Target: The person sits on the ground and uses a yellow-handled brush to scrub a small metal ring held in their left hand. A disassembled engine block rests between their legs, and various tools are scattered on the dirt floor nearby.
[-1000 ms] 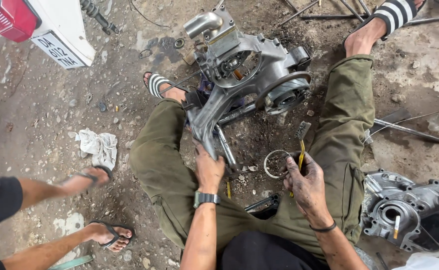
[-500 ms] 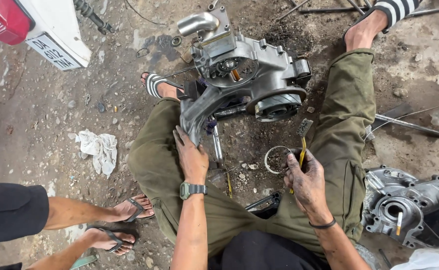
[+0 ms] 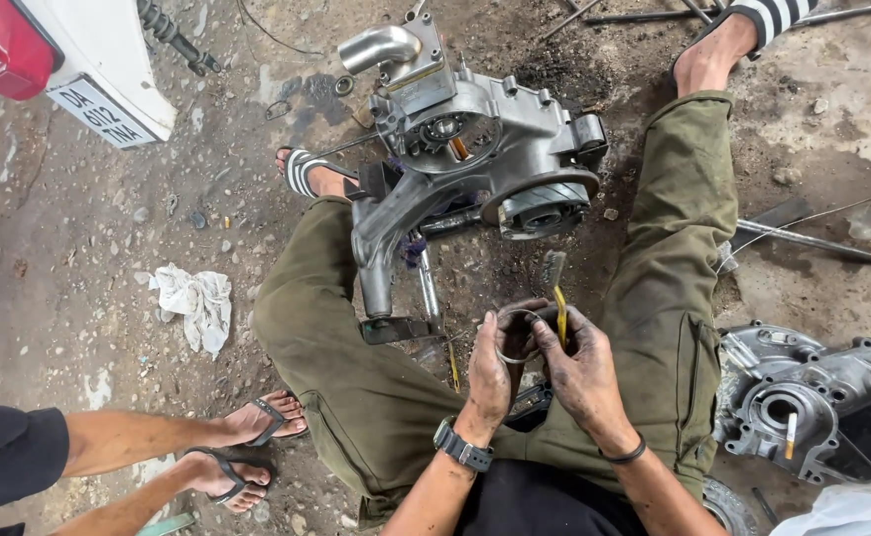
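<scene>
Low in the middle of the frame, between the seated person's knees, both greasy hands meet over a thin metal ring [image 3: 517,337]. The left hand [image 3: 490,372] curls its fingers around the ring's near edge and holds it; the right hand [image 3: 584,372] pinches a small wire brush with a yellow handle [image 3: 557,290] between thumb and forefinger, bristles pointing up toward the frame's centre, while its other fingers touch the ring's far side. Above them, at upper centre, a grey engine case [image 3: 475,164] lies on the oily dirt floor between the olive trouser legs. A crumpled white rag [image 3: 192,303] sits at left; another person's sandalled feet [image 3: 242,447] stand at lower left; a second engine cover [image 3: 812,402] lies at lower right.

Judging from the grease on both hands, the ring could slip out of the grip and fall into the grit below, picking up dirt; a hard brush stroke might also bend so thin a ring
</scene>
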